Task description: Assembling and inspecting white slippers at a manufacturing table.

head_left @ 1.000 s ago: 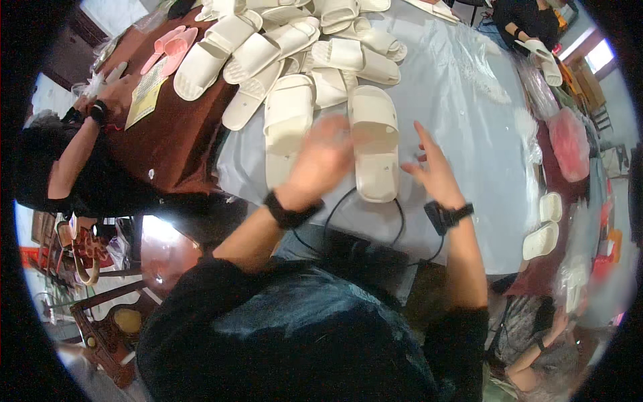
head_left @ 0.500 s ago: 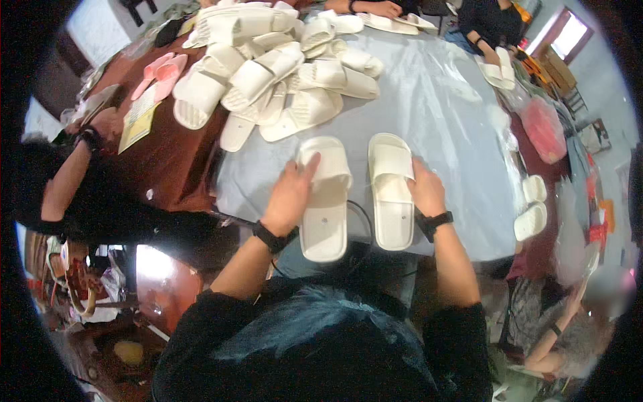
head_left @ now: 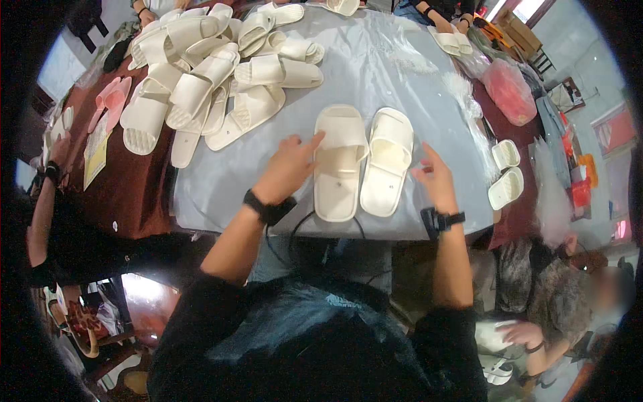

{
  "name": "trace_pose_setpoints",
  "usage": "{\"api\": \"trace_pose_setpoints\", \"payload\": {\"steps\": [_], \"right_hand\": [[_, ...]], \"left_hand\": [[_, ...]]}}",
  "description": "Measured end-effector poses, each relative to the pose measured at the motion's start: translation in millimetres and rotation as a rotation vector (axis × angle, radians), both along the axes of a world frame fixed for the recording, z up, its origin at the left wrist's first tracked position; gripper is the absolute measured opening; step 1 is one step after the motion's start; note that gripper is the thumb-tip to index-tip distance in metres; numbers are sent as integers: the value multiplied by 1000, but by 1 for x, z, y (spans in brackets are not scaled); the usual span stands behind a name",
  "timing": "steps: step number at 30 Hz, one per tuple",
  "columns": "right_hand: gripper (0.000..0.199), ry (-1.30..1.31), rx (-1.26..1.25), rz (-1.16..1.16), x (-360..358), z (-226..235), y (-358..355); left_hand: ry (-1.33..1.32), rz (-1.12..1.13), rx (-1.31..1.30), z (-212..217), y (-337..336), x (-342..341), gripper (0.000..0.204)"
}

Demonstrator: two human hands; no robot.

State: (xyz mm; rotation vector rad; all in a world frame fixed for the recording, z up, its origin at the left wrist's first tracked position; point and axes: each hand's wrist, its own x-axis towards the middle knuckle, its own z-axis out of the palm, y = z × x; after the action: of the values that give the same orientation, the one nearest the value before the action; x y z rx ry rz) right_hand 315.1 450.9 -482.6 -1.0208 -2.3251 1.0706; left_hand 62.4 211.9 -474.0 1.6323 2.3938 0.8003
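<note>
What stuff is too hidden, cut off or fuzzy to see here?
In the head view:
- Undersides of the front slipper pair: hidden, facing down.
- Small marks inside them: too tiny to read.
- Bottom of the slipper pile: covered by slippers above.
- What the pink bundle holds: blurred by plastic wrapping.
- White slipper at top: cut off by upper edge.

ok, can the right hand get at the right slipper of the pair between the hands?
Likely yes: the right hand is open, just off the outer edge of the right slipper, with only grey cover visible between.
</note>
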Motion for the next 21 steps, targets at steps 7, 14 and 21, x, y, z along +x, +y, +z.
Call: {"api": "trace_pose_setpoints", "payload": {"steps": [7,14,21], "right_hand": [[72,138,209,155,-14,-1,-3],[71,110,30,270,-40,-4,11],[72,93,-20,240,-28,1,-5]], "left_hand": [[-127,-338,-56,28,-44,44,64],[-89,-455,68,-11,18,47,67],[180,-364,55,-21,36,41,65]]}}
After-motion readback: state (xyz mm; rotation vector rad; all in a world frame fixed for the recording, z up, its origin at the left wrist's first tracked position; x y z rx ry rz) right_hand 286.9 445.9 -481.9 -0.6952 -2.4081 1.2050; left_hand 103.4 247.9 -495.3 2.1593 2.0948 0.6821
